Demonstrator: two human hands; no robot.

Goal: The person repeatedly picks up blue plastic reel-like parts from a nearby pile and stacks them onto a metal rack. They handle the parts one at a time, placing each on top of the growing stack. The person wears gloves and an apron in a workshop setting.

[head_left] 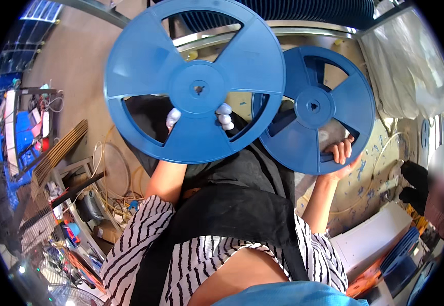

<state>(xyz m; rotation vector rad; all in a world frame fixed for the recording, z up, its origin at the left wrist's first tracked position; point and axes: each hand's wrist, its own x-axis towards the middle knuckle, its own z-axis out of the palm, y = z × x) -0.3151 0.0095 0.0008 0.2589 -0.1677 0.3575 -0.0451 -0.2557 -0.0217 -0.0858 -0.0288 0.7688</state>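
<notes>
My left hand (224,116) is behind a large blue plastic reel (196,137), its white-covered fingertips curling through the openings on both sides of the hub. The palm is hidden behind the reel. In my right hand (340,151) is a second blue reel (344,97), with bare fingers hooked through its lower opening onto the rim. Both reels face up, with a round hub and wide spokes. The left one is nearer to me and overlaps the right one's edge.
A long row of dark blue reels (278,11) lies at the far edge behind a metal rail. Translucent plastic sheeting (408,66) hangs at the far right. A white box (372,237) stands at my lower right. Cables and a cluttered rack (25,132) fill the left.
</notes>
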